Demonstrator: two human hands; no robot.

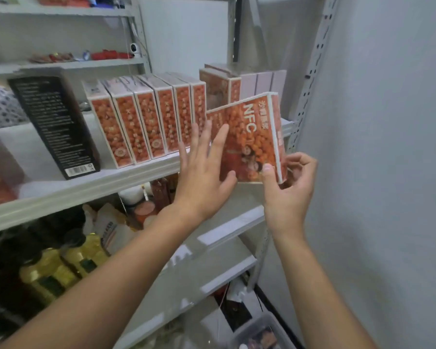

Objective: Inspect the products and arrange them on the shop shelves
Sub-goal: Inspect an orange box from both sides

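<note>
At centre right of the frame, a flat orange printed cardboard box (247, 137) tilts above the edge of the grey metal shelf (86, 190). The right hand (287, 192) pinches its lower corner; the left hand (202, 177), fingers straight, rests against its face. It looks stiff, light and slick, best gripped by the narrow edges.

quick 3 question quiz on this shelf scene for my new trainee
1. True or false: the right hand pinches the orange printed carton marked NFC.
2. The left hand is: A) straight-fingered at that carton B) curled round a bottle C) out of view.
3. Fill in: the tall black box stands to the ___ of the row of orange cartons on the grey metal shelf.
Key: 1 true; 2 A; 3 left.
</note>
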